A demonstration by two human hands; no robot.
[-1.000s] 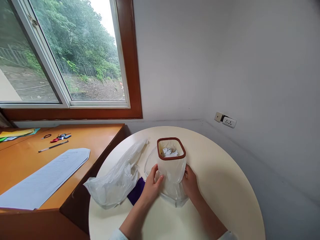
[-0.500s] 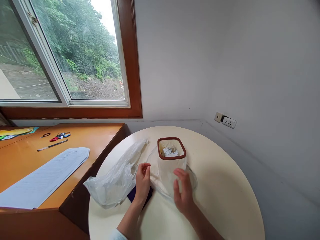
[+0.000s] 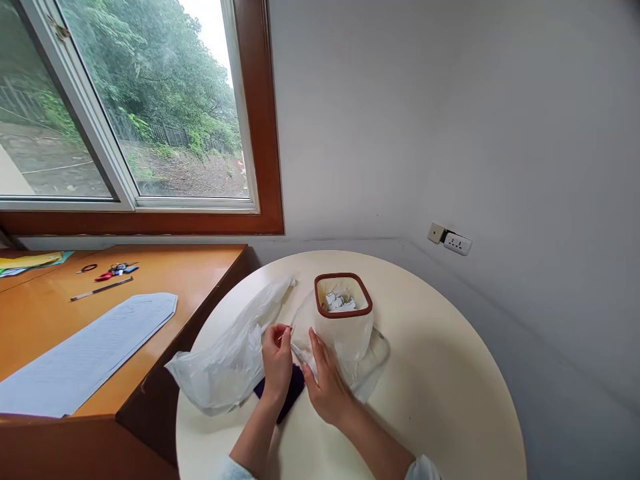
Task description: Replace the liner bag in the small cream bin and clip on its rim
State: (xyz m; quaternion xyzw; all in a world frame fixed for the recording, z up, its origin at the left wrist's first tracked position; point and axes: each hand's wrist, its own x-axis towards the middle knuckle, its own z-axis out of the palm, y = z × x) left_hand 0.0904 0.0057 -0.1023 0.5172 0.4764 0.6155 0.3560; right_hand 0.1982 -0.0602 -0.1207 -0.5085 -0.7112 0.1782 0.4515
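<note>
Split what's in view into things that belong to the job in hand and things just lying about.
Seemingly part of the job:
Brown-rimmed bin
Crumpled paper inside it
Clear bag around the bin, near the left hand and right hand

Seemingly just lying about:
Loose white bag
Purple item
Written sheets
Pen

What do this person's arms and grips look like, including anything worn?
The left grip and right grip are bare, with no glove, ring or watch showing. The forearms are bare too, up to pale blue sleeves at the bottom edge.
</note>
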